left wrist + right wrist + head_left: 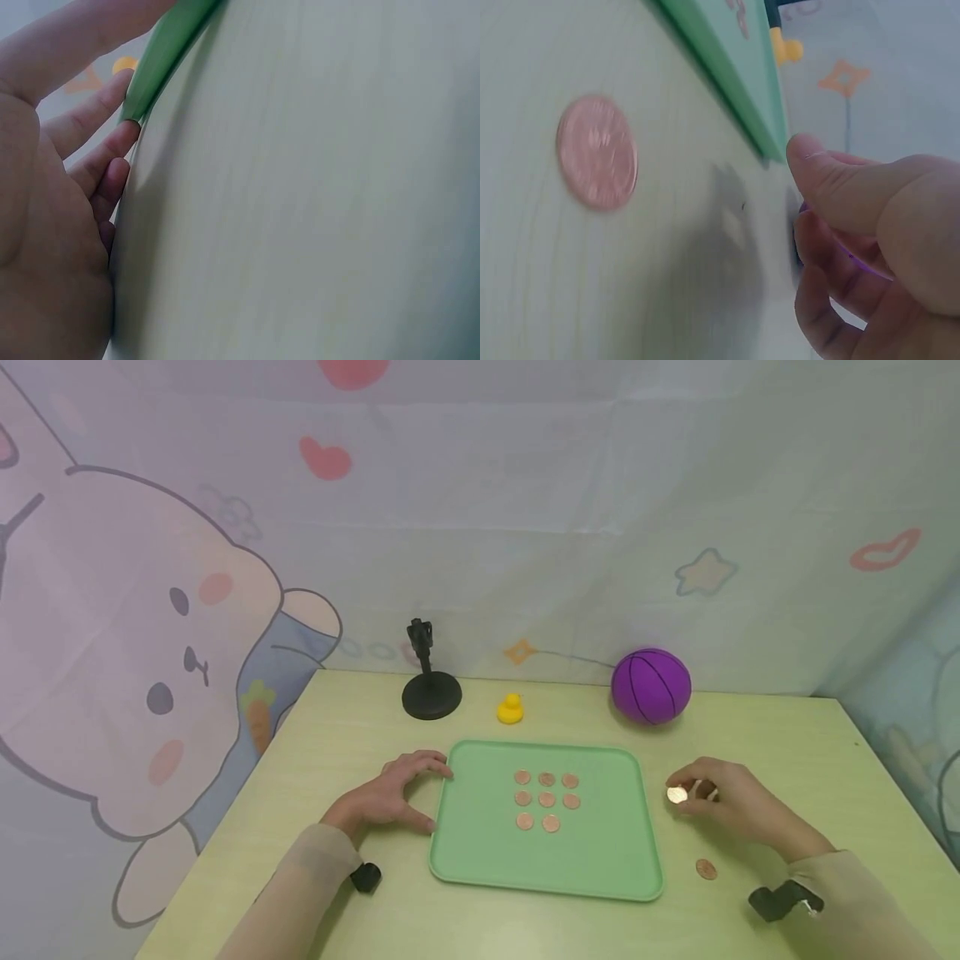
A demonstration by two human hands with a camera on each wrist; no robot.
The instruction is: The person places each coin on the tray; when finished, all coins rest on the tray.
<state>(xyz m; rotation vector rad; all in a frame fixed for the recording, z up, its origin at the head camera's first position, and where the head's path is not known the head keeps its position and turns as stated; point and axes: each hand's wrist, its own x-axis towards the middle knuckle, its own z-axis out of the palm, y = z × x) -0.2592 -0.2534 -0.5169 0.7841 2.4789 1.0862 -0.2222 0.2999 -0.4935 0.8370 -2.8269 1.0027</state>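
Observation:
A pale green tray (607,852) lies on the table, with several copper-coloured coins (547,799) set out flat in rows of three, three and two. At the tray's left edge is my left hand (386,795), thumb and fingers spread apart and touching the rim; the left wrist view shows fingertips (132,129) against the tray's side (161,67). Right of the tray, my right hand (731,797) pinches a shiny coin (677,794) above the table. That coin is hidden behind the thumb in the right wrist view. Another coin (598,152) lies on the table near this hand.
Behind the tray stand a black round-based stand (431,696), a small yellow duck (511,710) and a purple ball (651,687). A printed cloth (480,510) hangs along the table's back edge. The pale wooden table (525,927) extends around the tray.

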